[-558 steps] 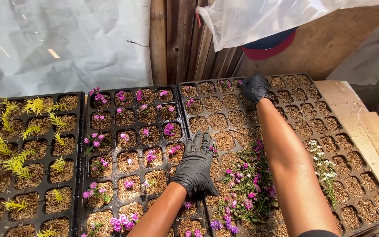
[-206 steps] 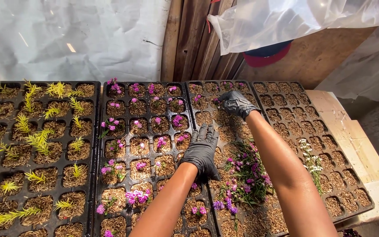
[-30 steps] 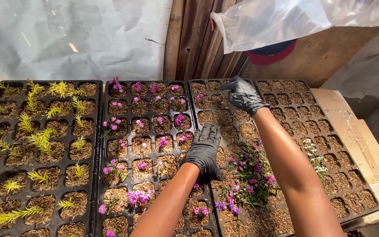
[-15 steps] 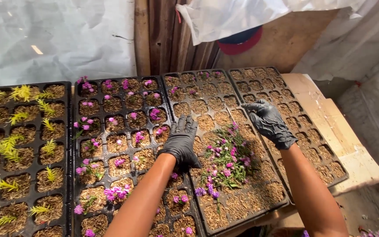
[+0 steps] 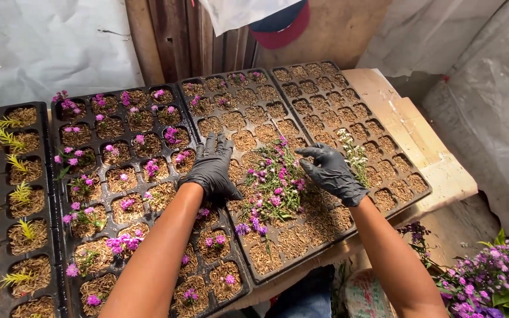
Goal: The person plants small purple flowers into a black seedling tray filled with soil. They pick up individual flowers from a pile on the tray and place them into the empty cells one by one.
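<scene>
Left hand (image 5: 212,168) flat on the seam between two seedling trays, planted tray (image 5: 125,194) to its left, part-filled tray (image 5: 254,176) to its right. Heap of cut flowers (image 5: 272,185) between both hands, on that tray. Right hand (image 5: 331,172) just right of the heap; white sprig (image 5: 354,154) just beyond it. Flower bunch (image 5: 496,274) well right of it, nearer the person.

Left hand (image 5: 212,168) flat, fingers spread; right hand (image 5: 331,171) curled, fingertips pinched.
</scene>
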